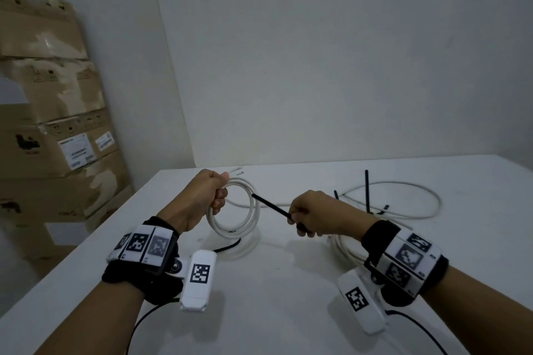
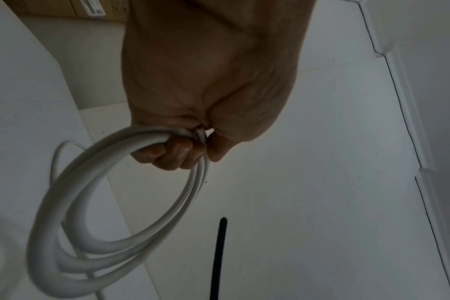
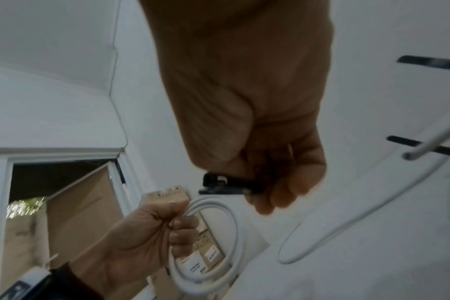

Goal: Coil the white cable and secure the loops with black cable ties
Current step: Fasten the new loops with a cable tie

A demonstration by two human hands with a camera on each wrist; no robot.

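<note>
My left hand (image 1: 208, 196) grips the top of a white cable coil (image 1: 253, 210), held upright above the white table (image 1: 274, 311). The coil's round loops (image 2: 95, 203) hang below my curled fingers (image 2: 172, 156); two bare wire ends stick out past the fist. My right hand (image 1: 308, 217) pinches a black cable tie (image 1: 271, 206) whose tip points left at the coil's right side. In the right wrist view the tie's head (image 3: 213, 182) sticks out of my right hand, and the left hand (image 3: 147, 233) with the coil (image 3: 234, 243) is below it.
A loose white cable (image 1: 403, 199) sprawls across the table's far right with several black ties (image 1: 367, 190) on it. Another white coil (image 1: 343, 248) lies under my right wrist. Cardboard boxes (image 1: 57, 138) are stacked left of the table against the wall.
</note>
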